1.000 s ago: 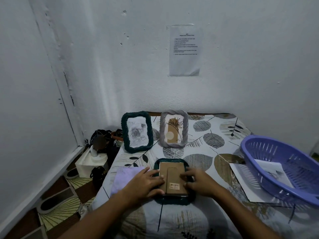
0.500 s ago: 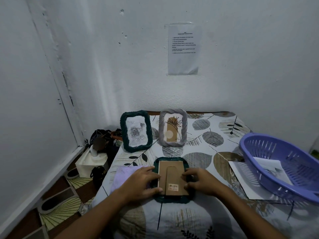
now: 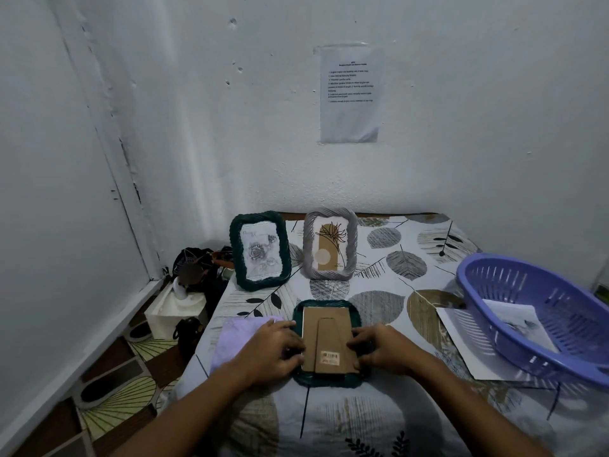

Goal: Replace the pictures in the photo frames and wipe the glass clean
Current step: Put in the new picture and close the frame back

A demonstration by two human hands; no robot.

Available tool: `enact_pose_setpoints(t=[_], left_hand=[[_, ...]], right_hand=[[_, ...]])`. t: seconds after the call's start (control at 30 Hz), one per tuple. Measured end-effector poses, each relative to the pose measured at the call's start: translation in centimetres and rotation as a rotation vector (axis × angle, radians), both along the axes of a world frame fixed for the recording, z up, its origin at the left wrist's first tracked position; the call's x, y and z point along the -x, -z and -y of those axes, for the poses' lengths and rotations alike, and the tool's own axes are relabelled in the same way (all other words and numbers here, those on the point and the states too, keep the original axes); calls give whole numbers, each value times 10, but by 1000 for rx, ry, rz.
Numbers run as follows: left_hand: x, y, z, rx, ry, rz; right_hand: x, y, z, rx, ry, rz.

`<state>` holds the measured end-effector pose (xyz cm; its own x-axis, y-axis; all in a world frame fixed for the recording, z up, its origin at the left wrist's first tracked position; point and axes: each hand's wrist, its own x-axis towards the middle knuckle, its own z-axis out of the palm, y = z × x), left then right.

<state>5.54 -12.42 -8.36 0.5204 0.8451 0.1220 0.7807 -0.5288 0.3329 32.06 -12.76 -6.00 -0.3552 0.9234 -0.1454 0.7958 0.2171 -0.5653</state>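
White walls meet in a corner behind a table spread with a leaf-patterned cloth, and a printed sheet is taped to the back wall. At three o'clock on the table a purple slatted basket holds a loose printed picture, and its near edge sits on another sheet. At the centre a dark green frame lies face down, its brown cardboard backing and folded stand with a barcode sticker turned up. The left hand curls its fingers against the backing's nine o'clock edge; the right hand does likewise at three o'clock, fingertips tucked at the board's edge. A lilac cloth lies under the left hand. At twelve o'clock stand a green frame with a rose sketch and a grey frame.
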Motion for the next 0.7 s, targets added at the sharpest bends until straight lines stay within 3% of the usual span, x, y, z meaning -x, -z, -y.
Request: enact_pose_setpoints(t=[0.43, 0.7], left_hand=[[-10, -9, 0, -58, -7, -179], [-14, -31, -38, -128, -159, 1]], right_hand=[[2, -6, -2, 37, 14, 40], [0, -14, -32, -223, 228, -48]])
